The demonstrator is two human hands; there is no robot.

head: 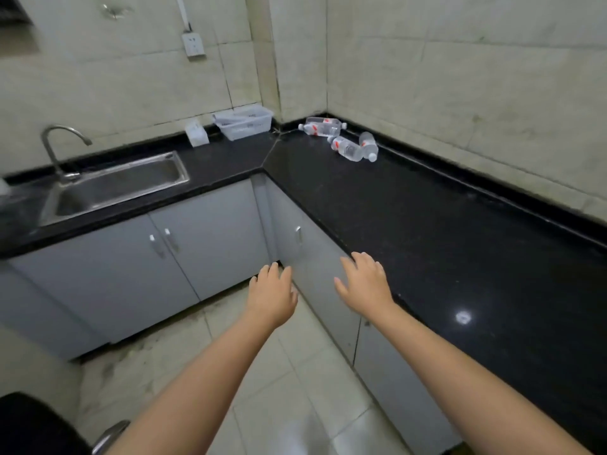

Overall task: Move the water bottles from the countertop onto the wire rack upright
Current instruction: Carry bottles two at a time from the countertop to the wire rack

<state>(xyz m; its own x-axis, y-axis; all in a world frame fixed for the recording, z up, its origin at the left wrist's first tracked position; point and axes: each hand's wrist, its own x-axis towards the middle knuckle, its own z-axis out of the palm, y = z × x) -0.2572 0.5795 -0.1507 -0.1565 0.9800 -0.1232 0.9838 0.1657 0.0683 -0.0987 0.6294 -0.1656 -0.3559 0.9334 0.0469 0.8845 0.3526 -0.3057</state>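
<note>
Nothing has been picked up yet; this looks like the reach at the start of the job. The left hand (271, 295) hangs over the floor by the cabinet corner, fingers loosely spread and holding nothing. The right hand (364, 285), equally empty and relaxed, hovers at the near edge of the black countertop (427, 224). Far off to the right, by the wall corner, the water bottles (341, 139) lie on their sides: clear plastic, red-and-white labels, four I think. The next move calls for stepping closer; no wire rack is in sight.
</note>
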